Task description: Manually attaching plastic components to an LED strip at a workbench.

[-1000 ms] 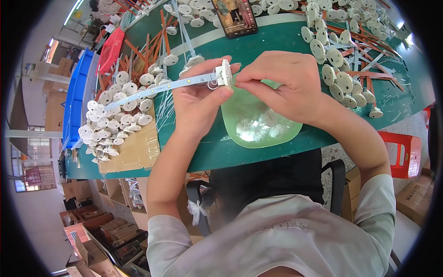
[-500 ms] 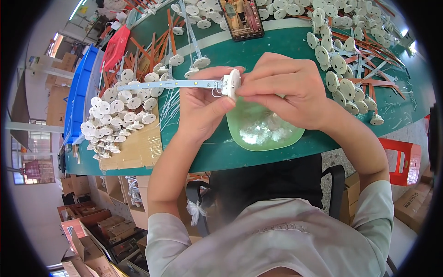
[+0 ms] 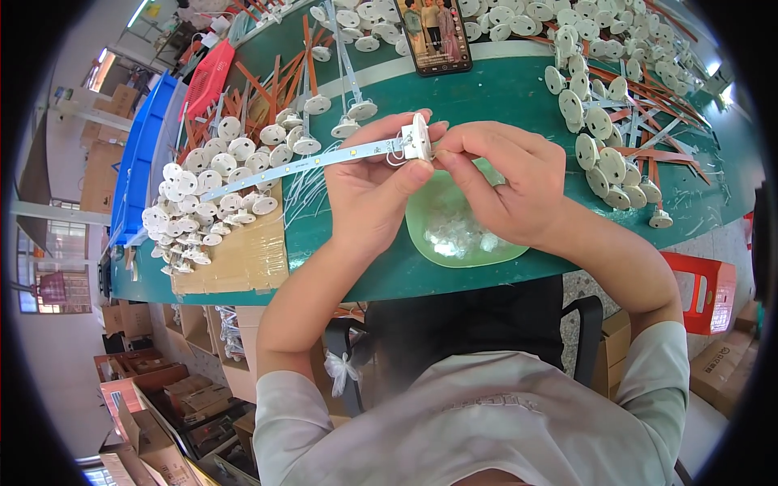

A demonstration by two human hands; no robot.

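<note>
My left hand (image 3: 369, 190) grips a round white cap (image 3: 418, 139) between thumb and fingers. From the cap a pale LED strip (image 3: 301, 164) reaches out to the left, and thin white wires loop beside the joint. My right hand (image 3: 515, 174) is closed in a pinch close to the cap's flat face; whatever the fingertips pinch is too small to make out. Below the hands stands a light green bowl (image 3: 466, 261) with small clear pieces (image 3: 462, 235) in it, partly covered by my right hand.
White caps with strips lie heaped on cardboard (image 3: 231, 271) at left and in another pile (image 3: 604, 154) at right. A phone (image 3: 435, 36) rests at the back. A blue tray (image 3: 146, 162) and a red basket (image 3: 209, 79) stand at the left edge.
My right hand has drawn back slightly from the cap, its fingers more folded. The strip's free end has tilted downward at left, and the cap has shifted a little right.
</note>
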